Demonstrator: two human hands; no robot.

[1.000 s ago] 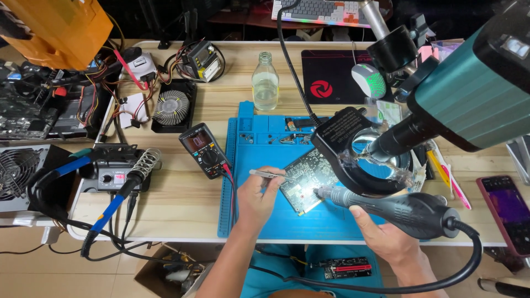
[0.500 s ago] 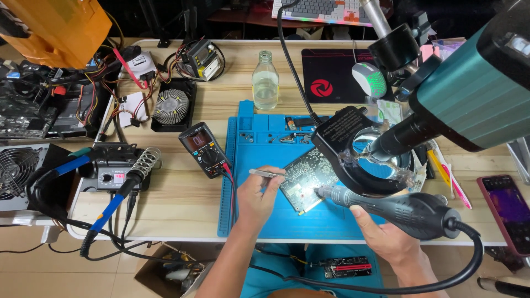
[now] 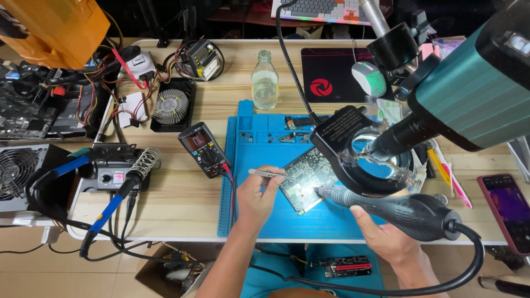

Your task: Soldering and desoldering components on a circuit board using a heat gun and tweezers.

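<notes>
Blue mat [image 3: 259, 215]: left hand [image 3: 256, 196] grips tweezers [image 3: 266, 173], right hand [image 3: 381, 234] hot-air wand [image 3: 397, 205]

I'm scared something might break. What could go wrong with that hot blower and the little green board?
The hot-air tool in the right hand points at the circuit board, close to the left hand holding tweezers; fingers might get burned. Its thick cable could snag and jerk the nozzle.

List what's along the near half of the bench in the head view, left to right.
Power supply fan box → soldering station → multimeter → left hand with tweezers → circuit board → hot-air handpiece in right hand → phone.
</notes>
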